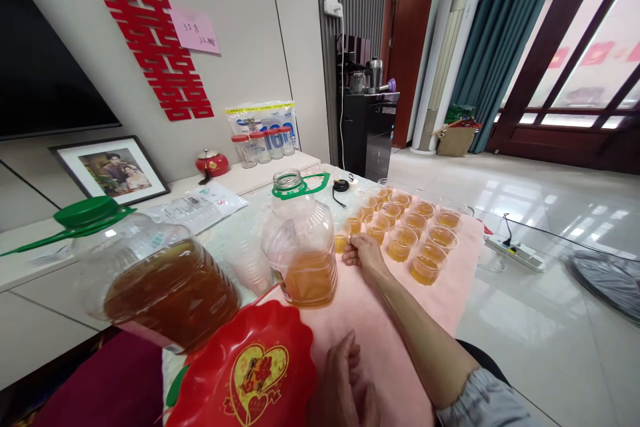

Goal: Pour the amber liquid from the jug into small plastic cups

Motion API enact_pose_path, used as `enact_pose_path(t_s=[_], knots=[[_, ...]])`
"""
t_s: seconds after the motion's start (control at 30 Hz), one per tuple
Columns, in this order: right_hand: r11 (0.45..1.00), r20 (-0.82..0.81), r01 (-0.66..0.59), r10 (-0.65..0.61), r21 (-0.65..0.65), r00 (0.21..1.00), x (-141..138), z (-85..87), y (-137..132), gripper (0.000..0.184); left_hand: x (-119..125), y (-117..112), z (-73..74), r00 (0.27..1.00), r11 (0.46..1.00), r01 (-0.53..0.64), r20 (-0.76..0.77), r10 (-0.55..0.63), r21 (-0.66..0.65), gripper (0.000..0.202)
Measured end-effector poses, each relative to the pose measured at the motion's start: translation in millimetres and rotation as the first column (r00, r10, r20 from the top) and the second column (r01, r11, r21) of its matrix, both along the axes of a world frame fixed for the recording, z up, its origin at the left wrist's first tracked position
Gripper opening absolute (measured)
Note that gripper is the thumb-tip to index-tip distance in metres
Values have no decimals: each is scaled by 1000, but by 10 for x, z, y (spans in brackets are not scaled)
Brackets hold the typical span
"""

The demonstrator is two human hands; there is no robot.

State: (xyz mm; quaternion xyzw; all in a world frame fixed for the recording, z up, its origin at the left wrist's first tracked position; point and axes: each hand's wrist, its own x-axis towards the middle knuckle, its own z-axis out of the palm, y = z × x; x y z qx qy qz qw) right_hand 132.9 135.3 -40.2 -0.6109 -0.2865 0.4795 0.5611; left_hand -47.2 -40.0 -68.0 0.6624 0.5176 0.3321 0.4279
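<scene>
The right hand (pixel 367 255) is stretched out over the pink cloth (pixel 370 327) to a small cup (pixel 341 239) standing just right of the open jar (pixel 303 250). The fingertips are curled against the cup, but it cannot be told whether the grip is closed round it. The left hand (pixel 345 383) is seen at the near edge, just right of the red plate (pixel 247 367), with its grip apart and nothing held.

Several risks can be judged from this layout. The cup is wedged between the jar and the hand, so a sideways pull could knock it against the jar and amber liquid would be slopped onto the cloth. The filled cups (pixel 425 233) are packed in 3 or so close rows just beyond the right hand; they are light and lidless, and a brush from the wrist or forearm could tip 1 into its neighbours. Because they stand on cloth, a tug on the fabric would shake them all at once.

The open jar has no lid and is about a third full, so a nudge could spill it. A second, bigger jar (pixel 165 287) sits at the near left, close to the counter (pixel 227 240) edge, and appears tilted in this view; its footing cannot be judged. A power strip (pixel 515 255) lies on the floor to the right, where runoff could reach it.
</scene>
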Motion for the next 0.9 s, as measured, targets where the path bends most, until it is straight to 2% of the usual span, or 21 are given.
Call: enact_pose_path(t_s=[0.17, 0.3, 0.47, 0.63, 0.77, 0.9], knots=[[998, 167, -54, 59, -34, 984, -17, 5, -44, 38, 4, 17, -77, 1000, 1000, 16, -9, -16, 3, 69], [993, 372, -88, 110, -76, 922, -14, 57, -99, 37, -21, 14, -113, 998, 997, 52, -24, -51, 65, 65], [987, 647, -107, 159, -120, 746, -19, 140, -192, 35, -41, 23, -190, 997, 986, 65, -41, -59, 154, 62], [979, 812, -136, 203, -153, 547, -83, 168, -279, 35, -43, 38, -255, 997, 984, 68, -47, -61, 167, 63], [972, 878, -148, 227, -181, 422, -115, 177, -330, 35, -34, 16, -192, 996, 980, 74, -69, -62, 183, 61], [967, 908, -154, 245, -203, 340, -123, 188, -340, 34, -26, -9, -96, 995, 979, 79, -71, -67, 189, 60]])
